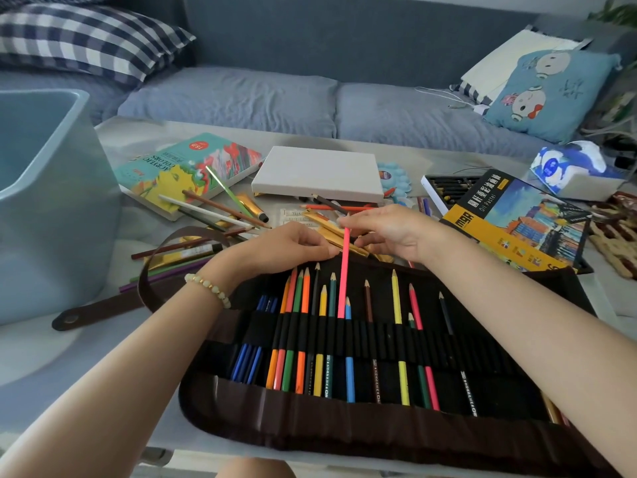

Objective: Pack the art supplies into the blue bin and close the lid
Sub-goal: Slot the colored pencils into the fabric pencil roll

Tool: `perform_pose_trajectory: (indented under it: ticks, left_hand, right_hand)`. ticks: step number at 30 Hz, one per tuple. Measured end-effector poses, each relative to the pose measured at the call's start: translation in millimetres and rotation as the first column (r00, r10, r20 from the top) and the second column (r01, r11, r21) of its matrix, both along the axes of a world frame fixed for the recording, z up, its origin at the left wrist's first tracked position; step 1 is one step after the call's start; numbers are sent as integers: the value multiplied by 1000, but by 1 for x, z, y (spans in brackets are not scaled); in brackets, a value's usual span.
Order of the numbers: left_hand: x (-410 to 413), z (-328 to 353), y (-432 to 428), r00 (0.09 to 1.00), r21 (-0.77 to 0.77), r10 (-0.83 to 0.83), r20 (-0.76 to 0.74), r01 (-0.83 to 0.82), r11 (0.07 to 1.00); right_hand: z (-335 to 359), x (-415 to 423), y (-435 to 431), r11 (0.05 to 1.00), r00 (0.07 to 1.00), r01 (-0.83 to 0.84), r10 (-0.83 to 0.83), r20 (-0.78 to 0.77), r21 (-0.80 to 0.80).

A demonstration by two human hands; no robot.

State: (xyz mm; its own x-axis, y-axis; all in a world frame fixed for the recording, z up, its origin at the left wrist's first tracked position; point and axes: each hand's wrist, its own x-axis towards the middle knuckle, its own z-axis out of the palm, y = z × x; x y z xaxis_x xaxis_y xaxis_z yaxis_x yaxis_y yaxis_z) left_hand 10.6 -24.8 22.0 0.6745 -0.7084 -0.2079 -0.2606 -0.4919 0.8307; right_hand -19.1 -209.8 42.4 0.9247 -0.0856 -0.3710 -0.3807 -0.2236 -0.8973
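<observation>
A dark roll-up pencil case point(379, 426) lies open in front of me, with several coloured pencils in its elastic loops. My right hand point(389, 232) pinches the top of a pink pencil point(344, 270) whose lower end enters a loop of the case. My left hand point(286, 248) rests curled beside that pencil at the case's top edge. The blue bin point(51, 208) stands open at the left. Loose pencils point(213, 215) lie scattered between the bin and my hands.
On the table lie an acrylic colours box point(186, 167), a white canvas point(320, 174), a blue palette point(396, 177), an oil pastel box point(517, 222) and a tissue pack point(572, 170). A sofa with cushions runs behind the table.
</observation>
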Motion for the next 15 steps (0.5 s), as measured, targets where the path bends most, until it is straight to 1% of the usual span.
perform_pose_trajectory:
  ticks: [2,4,5,8,9,13,15]
  left_hand:
    - [1,0,0,1000,-4,-4,-22,4,1000]
    - [1,1,0,999,-5,-6,-43,5,1000]
    - [1,1,0,999,-3,-3,-38,3,1000]
    - [3,-3,0,1000,20,18,17,-18,1000]
    - [3,-4,0,999,31,27,25,-27,999]
    - [6,-7,1,998,51,41,36,-43,998]
    - [5,-7,-1,997,58,43,62,-46,997]
  right_hand:
    - [-2,2,1,989,998,62,-57,-40,134]
    - [-3,5,1,979,996,88,-81,-46,184]
    - [-3,5,0,984,996,73,-65,-53,162]
    - [-5,-1,2,998,990,-61,60,-125,-5]
    - [-6,-4,4,995,987,-90,86,-133,-30]
    - [-8,-18,4,997,997,-72,73,-13,27]
    - [-10,-29,3,993,993,-118,118,6,3]
